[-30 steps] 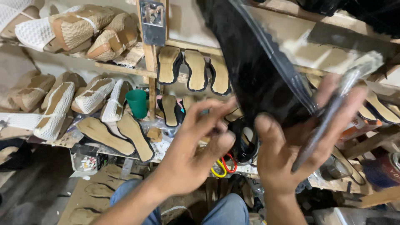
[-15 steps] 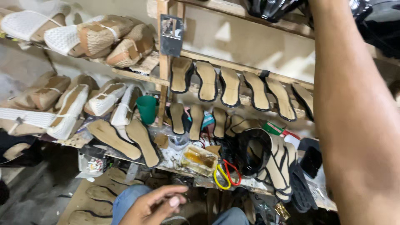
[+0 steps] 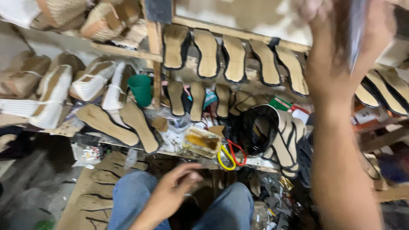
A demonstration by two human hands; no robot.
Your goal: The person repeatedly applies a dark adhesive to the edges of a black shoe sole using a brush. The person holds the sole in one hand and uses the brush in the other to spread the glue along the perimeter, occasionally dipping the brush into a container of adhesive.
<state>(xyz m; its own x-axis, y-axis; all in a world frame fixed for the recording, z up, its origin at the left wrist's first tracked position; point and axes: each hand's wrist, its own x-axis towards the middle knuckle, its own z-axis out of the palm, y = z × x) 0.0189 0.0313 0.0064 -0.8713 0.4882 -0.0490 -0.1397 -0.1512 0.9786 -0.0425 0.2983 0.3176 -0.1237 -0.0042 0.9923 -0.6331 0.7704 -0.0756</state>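
Blade point(image 3: 355, 34), thin and grey, sits gripped in my raised right hand point(image 3: 341, 51), blurred, above the soles point(image 3: 234, 55). My left hand point(image 3: 174, 191) rests loosely curled, empty, over my lap. Best moved slowly.

Cluttered wooden shelves point(image 3: 128, 51), dusty floor point(image 3: 34, 200)

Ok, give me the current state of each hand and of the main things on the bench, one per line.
Right hand: raised high, blurred, gripping a thin shiny tool.
Left hand: low between the knees, fingers loosely curled, nothing visibly held.
Green cup: upright on the shelf.
Shoe soles: standing on end in a row along the wooden rail.
Glue tin: open, yellow inside.
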